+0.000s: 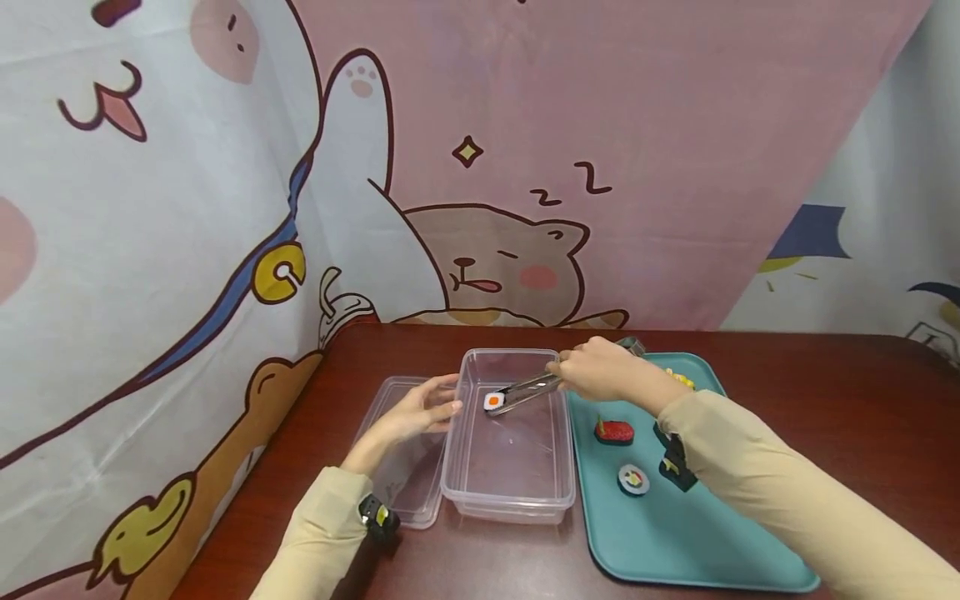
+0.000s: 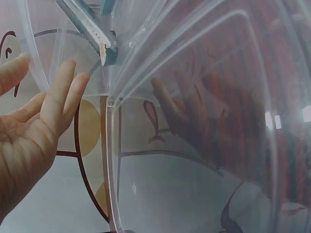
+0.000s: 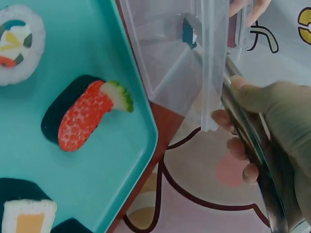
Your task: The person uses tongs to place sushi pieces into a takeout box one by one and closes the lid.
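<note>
My right hand [image 1: 600, 371] grips metal tongs [image 1: 534, 388] over the far right rim of a clear plastic container [image 1: 510, 505]. At the tongs' tips, inside the container, is a small sushi roll [image 1: 493, 402] with white rice and an orange centre. In the right wrist view, my thumb and fingers wrap the tongs [image 3: 252, 145], and the container's wall partly blurs the roll. My left hand [image 1: 416, 412] is at the container's left side, fingertips at the rim. Its fingers [image 2: 60, 92] look extended and relaxed in the left wrist view.
A clear lid [image 1: 411, 496] lies left of the container, partly under my left hand. To the right is a teal tray [image 1: 697, 550] bearing red roe sushi [image 1: 615, 432], a round sushi roll [image 1: 633, 479] and yellow-topped sushi [image 1: 678, 377]. A printed cloth [image 1: 637, 167] hangs behind the table.
</note>
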Tool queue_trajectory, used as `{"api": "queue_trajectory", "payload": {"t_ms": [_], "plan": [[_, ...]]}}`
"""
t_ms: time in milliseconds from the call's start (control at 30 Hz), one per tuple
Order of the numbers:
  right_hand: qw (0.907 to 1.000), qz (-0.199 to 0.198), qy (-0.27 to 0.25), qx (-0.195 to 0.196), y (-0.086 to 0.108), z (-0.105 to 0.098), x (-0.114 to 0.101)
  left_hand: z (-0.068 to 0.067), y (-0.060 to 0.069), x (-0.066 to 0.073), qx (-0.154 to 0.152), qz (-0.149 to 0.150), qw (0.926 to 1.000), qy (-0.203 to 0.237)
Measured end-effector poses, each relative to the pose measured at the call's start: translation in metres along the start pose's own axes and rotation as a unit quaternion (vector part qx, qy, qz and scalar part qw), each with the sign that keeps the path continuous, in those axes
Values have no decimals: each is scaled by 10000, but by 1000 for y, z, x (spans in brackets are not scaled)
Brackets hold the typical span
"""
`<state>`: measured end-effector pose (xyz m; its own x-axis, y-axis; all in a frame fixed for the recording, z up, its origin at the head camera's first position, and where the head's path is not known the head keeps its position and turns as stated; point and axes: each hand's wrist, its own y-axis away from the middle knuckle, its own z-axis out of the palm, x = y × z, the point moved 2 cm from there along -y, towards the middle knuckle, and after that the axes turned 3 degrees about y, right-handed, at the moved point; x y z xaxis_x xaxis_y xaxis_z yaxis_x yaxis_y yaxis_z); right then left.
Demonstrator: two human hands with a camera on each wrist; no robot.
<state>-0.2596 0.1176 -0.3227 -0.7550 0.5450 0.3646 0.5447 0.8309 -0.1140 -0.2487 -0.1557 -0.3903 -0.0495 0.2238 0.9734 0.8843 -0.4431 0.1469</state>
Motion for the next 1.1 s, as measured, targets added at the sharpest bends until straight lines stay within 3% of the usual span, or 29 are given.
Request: {"api": "queue_trajectory", "payload": {"t_ms": [133,300,500,600,700,800,900,1000,1100], "plan": [[9995,237,-202,-97,5,2,3,3,1,0,-5,-44,10000,-1],[9974,571,-393,219,22,1,13,3,1,0,39,-61,10000,-3],[9877,980,-204,1203,69,1,40,4,-1,-1,-8,-58,9999,110],[9807,1345,4,1416,101,3,54,3,0,-1,22,-62,10000,72],[9764,1876,121,1065,132,7,65,2,1,0,99,-72,9999,-52],[9688,2456,119,316,164,12,74,2,0,0,138,-93,9998,-71],[9553,2923,-2,-452,191,18,79,1,0,0,122,-85,9999,-85],[9455,3134,-113,-871,209,22,80,1,0,0,103,-89,9999,-80],[9463,3092,-109,-935,219,25,79,1,0,1,89,-82,9999,-83]]}}
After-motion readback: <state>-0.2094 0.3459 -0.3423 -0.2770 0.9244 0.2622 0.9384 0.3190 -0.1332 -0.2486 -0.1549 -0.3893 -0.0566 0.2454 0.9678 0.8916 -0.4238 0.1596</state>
